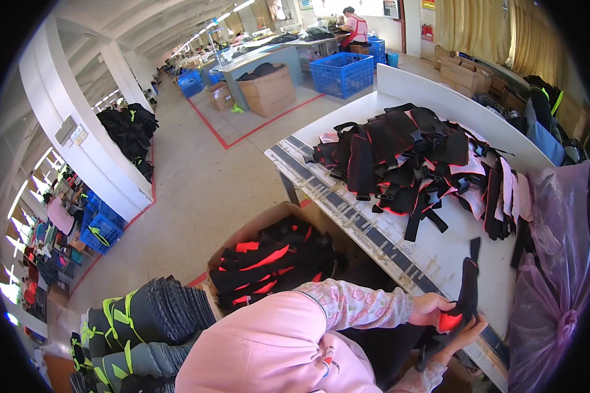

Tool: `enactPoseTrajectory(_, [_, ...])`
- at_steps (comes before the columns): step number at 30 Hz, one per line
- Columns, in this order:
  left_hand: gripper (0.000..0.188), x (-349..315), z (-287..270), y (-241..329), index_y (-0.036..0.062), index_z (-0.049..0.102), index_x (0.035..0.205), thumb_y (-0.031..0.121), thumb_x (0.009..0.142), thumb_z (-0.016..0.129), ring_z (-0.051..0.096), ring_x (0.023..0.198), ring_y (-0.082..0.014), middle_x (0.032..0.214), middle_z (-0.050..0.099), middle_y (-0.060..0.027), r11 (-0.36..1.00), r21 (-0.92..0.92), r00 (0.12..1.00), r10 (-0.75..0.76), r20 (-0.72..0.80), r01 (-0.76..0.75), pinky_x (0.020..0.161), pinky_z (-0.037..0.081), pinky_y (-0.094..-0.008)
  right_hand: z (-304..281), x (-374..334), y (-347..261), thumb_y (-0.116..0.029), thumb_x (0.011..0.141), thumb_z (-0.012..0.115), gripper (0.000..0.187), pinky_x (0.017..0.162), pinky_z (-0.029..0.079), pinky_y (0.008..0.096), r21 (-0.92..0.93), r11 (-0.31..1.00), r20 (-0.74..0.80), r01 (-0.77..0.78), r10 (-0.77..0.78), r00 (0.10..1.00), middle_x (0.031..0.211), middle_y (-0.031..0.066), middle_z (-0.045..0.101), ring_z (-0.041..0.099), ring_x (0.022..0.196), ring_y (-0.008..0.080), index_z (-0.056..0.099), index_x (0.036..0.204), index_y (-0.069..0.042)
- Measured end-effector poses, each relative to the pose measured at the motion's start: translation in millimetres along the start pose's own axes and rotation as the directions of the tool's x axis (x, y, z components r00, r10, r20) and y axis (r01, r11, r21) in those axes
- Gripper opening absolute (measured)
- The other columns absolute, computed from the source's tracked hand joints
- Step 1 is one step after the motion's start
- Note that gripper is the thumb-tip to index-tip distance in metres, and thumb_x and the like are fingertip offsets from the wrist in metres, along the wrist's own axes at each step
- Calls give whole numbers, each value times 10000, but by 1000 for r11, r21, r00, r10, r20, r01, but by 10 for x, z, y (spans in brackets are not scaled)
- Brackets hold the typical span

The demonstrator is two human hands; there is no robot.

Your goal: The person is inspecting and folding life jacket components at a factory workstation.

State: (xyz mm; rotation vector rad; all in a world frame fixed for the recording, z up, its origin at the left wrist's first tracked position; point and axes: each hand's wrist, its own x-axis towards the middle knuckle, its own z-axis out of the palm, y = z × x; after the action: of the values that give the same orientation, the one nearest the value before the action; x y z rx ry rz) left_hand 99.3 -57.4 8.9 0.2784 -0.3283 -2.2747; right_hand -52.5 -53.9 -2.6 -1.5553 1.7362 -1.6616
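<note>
At the table's near edge, both hands hold a black fabric strap piece (468, 288) with a red lining showing. Its narrow black end points up and away over the white table top. My left hand (429, 308) grips it from the left, fingers closed beside the red patch. My right hand (467, 333) is closed around its lower part from the right, with some fingers hidden behind the fabric. Farther back on the table lies a heap of black padded strap pieces (393, 141) with red edging, pale pink undersides and black plastic buckles.
A white table (439, 259) has a ruler strip along its edge and a raised back board. Left of it stands a cardboard box (217, 259) of black-and-red pieces. Stacked dark bundles tied with neon-green strips (121, 321) lie lower left. A purple plastic bag (550, 262) hangs at right.
</note>
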Motion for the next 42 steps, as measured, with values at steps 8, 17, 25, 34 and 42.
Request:
enactPoseTrajectory(8, [265,-74,42,283,-31,636,996,176,855,549,600,944,-236,1001,643,-152,465,841,895,444,49,-277,863,450,-339,50,-14,-697,-206,937,521,136,757,475,278,773,430,295,-467,409,864,902,33,568,555,831,139,530,935,-70])
enactPoseTrajectory(17, [207,-50,266,317,47,597,919,246,915,539,546,696,-67,795,581,25,661,734,974,224,6,-157,617,456,-238,-200,114,-936,-272,940,515,285,837,478,300,879,288,359,-381,129,924,1065,56,594,582,969,165,524,1118,-49])
enactPoseTrajectory(25, [219,-200,167,406,60,577,1005,252,950,486,620,836,-174,914,634,-62,945,240,951,264,-159,-222,773,512,-348,-86,29,-588,-159,949,497,123,705,362,203,528,832,144,-172,112,983,801,-44,440,403,751,49,481,846,-95])
enactPoseTrajectory(34, [292,-145,142,413,27,559,921,276,980,419,618,864,-168,889,624,-65,943,309,992,108,64,-123,829,491,-314,-202,47,-535,-215,954,510,175,638,401,182,830,436,187,-346,368,911,766,-44,513,480,700,30,539,852,-77])
enactPoseTrajectory(42, [383,-86,550,443,24,560,996,371,973,401,625,892,-199,962,640,-112,945,264,966,229,-123,-190,823,495,-317,-9,53,-449,-188,959,490,175,582,424,223,819,253,481,-515,188,856,746,3,573,523,643,74,541,855,-56])
